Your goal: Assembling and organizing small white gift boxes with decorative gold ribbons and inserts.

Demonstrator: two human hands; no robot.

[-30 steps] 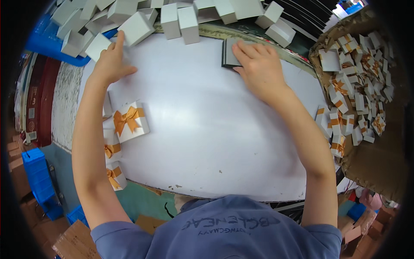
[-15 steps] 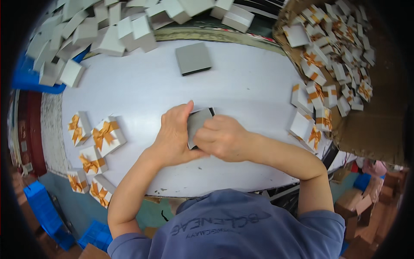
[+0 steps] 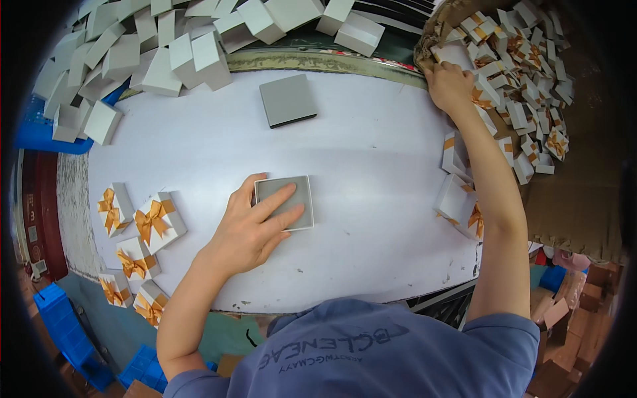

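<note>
On the white tabletop in front of me sits a small open white box [image 3: 312,199] with a grey insert [image 3: 279,191] inside. My left hand [image 3: 245,232] holds this box, its thumb at the far left corner and lower fingers by the near edge. Two of its fingers lie stretched across the insert. At the far right, my right hand [image 3: 451,89] reaches to the rim of a carton. Its bent fingers close over the near edge of a white box lid [image 3: 454,52]; the fingertips are partly hidden. A grey square pad stack [image 3: 288,101] lies beyond the box.
Several white boxes with gold bows [image 3: 159,222] stand at the left. Plain white boxes [image 3: 159,73] pile up at the far left over a blue crate [image 3: 40,129]. The brown carton [image 3: 570,205] at right holds many bow-tied lids; more white boxes [image 3: 458,196] lie beside it.
My right hand has left the box and stretched out to the carton at the far right. The grey insert now lies inside the white box, and my left hand's fingers rest over it.
</note>
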